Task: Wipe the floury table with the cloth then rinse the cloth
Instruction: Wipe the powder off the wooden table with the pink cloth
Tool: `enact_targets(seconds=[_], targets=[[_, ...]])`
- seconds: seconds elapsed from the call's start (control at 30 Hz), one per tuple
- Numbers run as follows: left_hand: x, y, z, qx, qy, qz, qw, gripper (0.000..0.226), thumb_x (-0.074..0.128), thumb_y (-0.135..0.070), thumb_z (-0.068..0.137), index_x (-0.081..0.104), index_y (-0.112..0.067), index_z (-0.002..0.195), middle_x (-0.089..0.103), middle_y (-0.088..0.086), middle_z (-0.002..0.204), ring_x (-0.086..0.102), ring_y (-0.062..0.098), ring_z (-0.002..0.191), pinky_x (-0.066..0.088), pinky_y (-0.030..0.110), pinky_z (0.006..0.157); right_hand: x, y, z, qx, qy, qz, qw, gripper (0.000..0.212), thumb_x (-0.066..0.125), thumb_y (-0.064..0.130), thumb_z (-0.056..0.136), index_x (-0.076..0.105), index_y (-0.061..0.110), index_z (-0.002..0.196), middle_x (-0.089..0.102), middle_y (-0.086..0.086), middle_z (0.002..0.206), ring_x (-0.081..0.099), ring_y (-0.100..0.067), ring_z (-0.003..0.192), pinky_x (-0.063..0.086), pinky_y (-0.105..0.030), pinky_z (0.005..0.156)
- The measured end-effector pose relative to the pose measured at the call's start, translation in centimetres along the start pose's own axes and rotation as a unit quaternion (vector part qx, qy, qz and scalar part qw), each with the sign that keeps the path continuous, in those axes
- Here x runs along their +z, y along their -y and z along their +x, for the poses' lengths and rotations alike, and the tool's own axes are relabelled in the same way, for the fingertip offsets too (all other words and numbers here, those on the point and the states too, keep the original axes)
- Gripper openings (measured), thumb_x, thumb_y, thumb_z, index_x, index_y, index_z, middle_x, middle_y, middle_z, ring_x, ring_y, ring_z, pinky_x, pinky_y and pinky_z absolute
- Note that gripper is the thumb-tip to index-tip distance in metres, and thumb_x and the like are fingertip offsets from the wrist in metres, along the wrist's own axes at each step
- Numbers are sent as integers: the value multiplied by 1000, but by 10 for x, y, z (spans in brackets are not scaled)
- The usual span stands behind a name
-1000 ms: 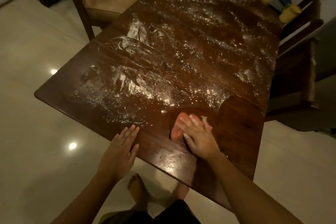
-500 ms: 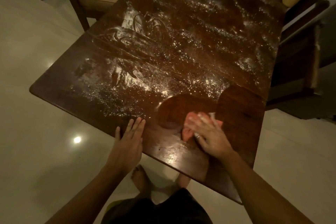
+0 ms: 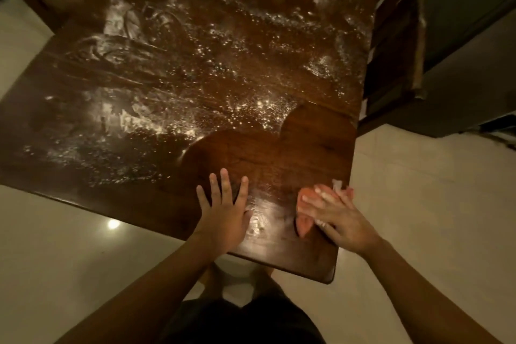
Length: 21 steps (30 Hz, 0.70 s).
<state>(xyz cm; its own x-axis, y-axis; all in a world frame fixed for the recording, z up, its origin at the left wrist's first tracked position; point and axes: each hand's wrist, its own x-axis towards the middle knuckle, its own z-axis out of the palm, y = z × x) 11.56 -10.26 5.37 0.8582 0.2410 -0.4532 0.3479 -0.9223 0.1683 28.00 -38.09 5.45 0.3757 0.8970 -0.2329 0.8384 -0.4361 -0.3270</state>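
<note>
Over on the left, the flour (image 3: 134,123) is as thick as it was a second ago. White smears and specks cover the left and far parts of the table (image 3: 125,195). Nothing there has been wiped yet.

The left hand (image 3: 223,218) has moved to the right. It was by the floury part. Now it lies flat on clean wood near the front edge, with its fingers straight and a little spread, holding nothing. I think it is just propping the person up.

Beside it, the clean patch (image 3: 279,153) has grown. A second ago it was one small bare bit by the right side. Now it is a wide dark shape with two round tops. So the wiping works, but most of the table is still left to do, and the rinse is a long way off.

The right hand (image 3: 339,220) has slid the cloth (image 3: 303,205) to the right, close to the table's right edge and near the front corner. Its fingers are straight and close together. They press flat on top and do not pinch.

The cloth is orange-pink, soft and squashed flat. It pokes out to the left of the hand, and a pale bit sticks up past the fingertips. It looks thin and floppy.
</note>
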Motion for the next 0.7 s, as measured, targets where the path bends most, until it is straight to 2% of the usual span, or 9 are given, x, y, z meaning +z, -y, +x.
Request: enact_targets(seconds=[0.13,0.2,0.27,0.33,0.4,0.5,0.6,0.67,0.7], targets=[[11,-8,6,-34,-12,-1,999,75,21,-60,94,16,-18,156,14,34,157,17,55,142,10,74,106,7,14,46,197,-121,10,973,48,32,41,102,38,44,150,31,17,160,18,-18,153,1,-51,123],[15,-8,8,-25,-12,1,1000,74,21,-61,96,20,-19,156,16,34,156,19,56,141,9,73,105,18,39,66,207,-158,5,965,55,40,34,98,37,39,152,29,13,162,17,-22,154,8,-55,122],[17,-8,8,-16,-11,-9,1000,73,13,-64,96,9,-24,157,3,30,159,6,53,145,1,70,106,28,52,64,66,-108,-39,991,58,42,31,98,30,39,155,21,10,165,10,-23,155,8,-57,122],[20,-7,6,-19,-27,-35,999,70,7,-67,95,-11,-36,155,-20,19,160,-17,43,146,-14,63,108,28,42,47,-105,-38,-72,991,54,36,34,102,29,42,155,19,13,165,8,-20,155,4,-54,123],[19,-5,4,-33,-30,-69,997,67,7,-67,93,-21,-44,150,-33,5,157,-30,30,144,-19,55,112,16,16,38,-181,-8,-55,982,49,36,36,103,35,46,151,24,20,163,12,-15,155,2,-49,123],[9,1,-5,-55,-36,-113,991,67,4,-62,91,-15,-42,152,-27,-9,158,-24,15,146,-5,53,121,1,-19,54,-71,-19,6,997,49,35,39,101,35,54,148,24,26,160,12,-8,153,5,-54,122],[7,7,-23,-93,-47,-157,982,66,6,-61,91,-6,-45,153,-17,-9,163,-13,17,150,0,52,121,-5,-11,98,104,-115,55,986,47,36,39,101,41,46,147,31,21,159,21,-14,152,11,-55,122],[6,9,-36,-130,-59,-175,974,60,16,-59,98,-1,-45,154,-10,-4,165,-2,23,152,8,49,122,-5,12,131,133,-148,45,979,50,37,33,98,48,33,147,39,10,157,29,-25,149,17,-57,120],[6,13,-42,-152,-69,-189,968,58,25,-53,101,4,-44,155,-7,-2,165,3,26,151,12,46,121,-2,26,144,105,-134,38,985,52,35,30,97,47,27,148,40,4,158,30,-30,148,22,-60,118]])
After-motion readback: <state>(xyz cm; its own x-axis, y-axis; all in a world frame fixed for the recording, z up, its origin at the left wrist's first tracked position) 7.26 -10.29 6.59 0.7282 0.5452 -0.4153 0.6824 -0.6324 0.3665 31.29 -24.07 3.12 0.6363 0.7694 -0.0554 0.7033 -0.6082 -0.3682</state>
